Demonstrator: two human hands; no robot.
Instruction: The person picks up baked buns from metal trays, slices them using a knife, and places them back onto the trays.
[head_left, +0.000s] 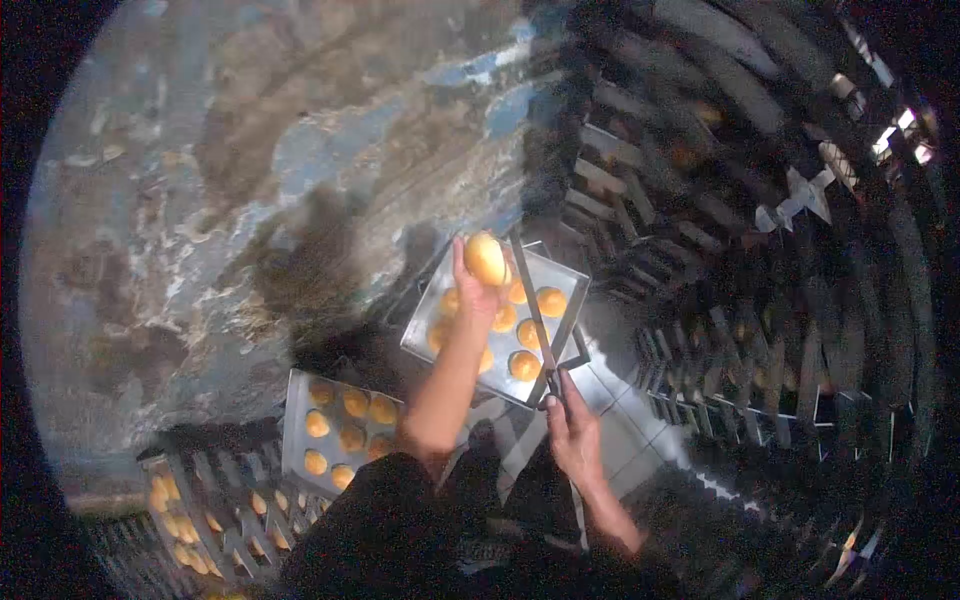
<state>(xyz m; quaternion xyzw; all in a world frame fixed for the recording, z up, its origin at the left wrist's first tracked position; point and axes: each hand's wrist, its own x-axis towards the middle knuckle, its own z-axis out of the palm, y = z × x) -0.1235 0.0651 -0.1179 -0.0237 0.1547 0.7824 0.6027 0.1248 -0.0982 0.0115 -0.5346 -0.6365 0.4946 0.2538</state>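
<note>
My left hand (477, 296) is raised over a metal tray and closed around a round golden bun (486, 259). My right hand (575, 432) grips the dark handle of a long knife (530, 297), whose narrow blade points up and away, a little to the right of the bun. Blade and bun look apart, though the gap is hard to judge. Below both hands is the metal tray (418, 337) with several golden buns, such as one bun (524, 365) near its front corner. My left forearm hides part of that tray.
A second tray (297, 424) of buns lies to the lower left, beside a rack (232, 545) holding more buns. Tall dark racks (760, 350) stand along the right. A worn, peeling wall (250, 180) rises at the left, and pale floor tiles (620, 415) show at right.
</note>
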